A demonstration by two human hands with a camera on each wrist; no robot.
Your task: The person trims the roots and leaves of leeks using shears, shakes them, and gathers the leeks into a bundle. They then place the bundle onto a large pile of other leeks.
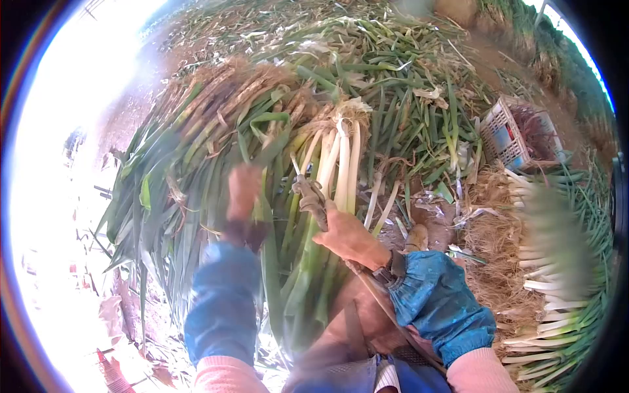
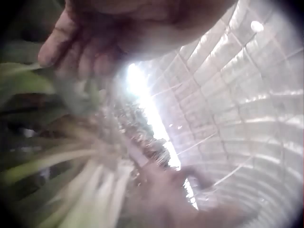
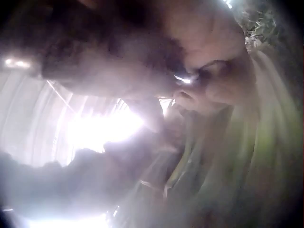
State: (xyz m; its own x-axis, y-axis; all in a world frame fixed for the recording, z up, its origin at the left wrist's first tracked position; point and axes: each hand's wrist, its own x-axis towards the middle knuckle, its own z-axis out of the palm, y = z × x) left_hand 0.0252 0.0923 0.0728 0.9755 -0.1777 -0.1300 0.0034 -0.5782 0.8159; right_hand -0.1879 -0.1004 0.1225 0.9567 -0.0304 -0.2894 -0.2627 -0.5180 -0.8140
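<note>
A bunch of leeks (image 1: 344,167) with white shafts and roots lies in front of me, roots pointing away, its green leaves trailing toward my lap. My right hand (image 1: 354,237) grips an air blow gun (image 1: 312,198) with a wrapped body; its thin nozzle points at the white shafts. A hose (image 1: 377,295) runs from it toward my waist. To the left, my blurred left hand (image 1: 244,190) is over the leek leaves. In the left wrist view, the fingers (image 2: 71,59) hang loosely bent near a green leaf (image 2: 28,80), holding nothing visible.
A large heap of untrimmed leeks (image 1: 190,150) lies on the left, with leaf waste (image 1: 406,65) behind. Cleaned leeks (image 1: 557,308) form a row on the right, roots inward. A white plastic crate (image 1: 508,134) stands at the far right.
</note>
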